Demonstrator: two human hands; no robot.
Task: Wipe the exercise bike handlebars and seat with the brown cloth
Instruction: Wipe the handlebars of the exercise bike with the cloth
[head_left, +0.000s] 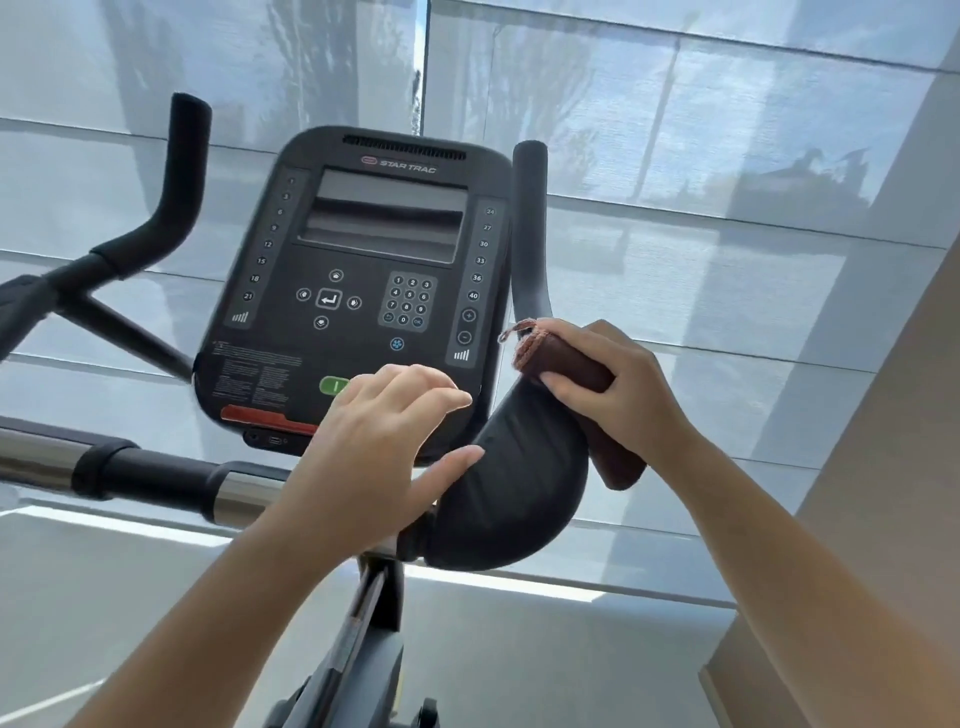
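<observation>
The exercise bike's black right handlebar (511, 483) curves up from the centre bar to a tall upright grip. My right hand (618, 384) grips the brown cloth (571, 364), which is wrapped around the handlebar just above the padded bend; one end of the cloth hangs below my palm. My left hand (379, 447) hovers over the inner side of the same bend with fingers loosely spread, thumb close to the padding, holding nothing. The left handlebar (171, 187) rises at the left. The seat is out of view.
The console (363, 291) with its screen, keypad and green button stands between the handlebars, right behind my left hand. A chrome and black crossbar (130, 473) runs left. Window blinds fill the background and a beige wall (883, 467) is at the right.
</observation>
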